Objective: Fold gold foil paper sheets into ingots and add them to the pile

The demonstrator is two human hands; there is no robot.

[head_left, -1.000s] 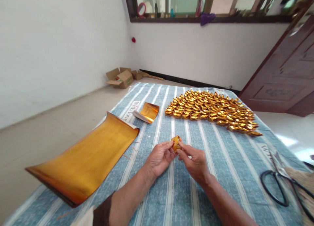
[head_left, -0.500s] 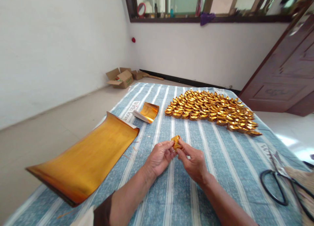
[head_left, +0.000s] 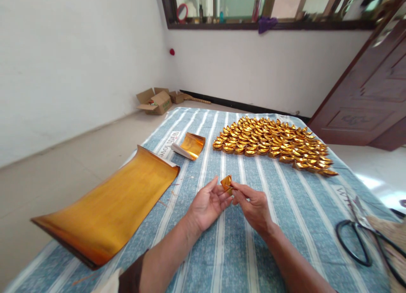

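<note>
Right fingers pinch a gold piece; left fingers spread beside it, well short of the cloth's far edge.

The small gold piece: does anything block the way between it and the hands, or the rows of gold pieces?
Nothing visible does. The right hand pinches the small gold piece directly, the left hand close beside it; toward the gold rows, only striped cloth shows.
</note>
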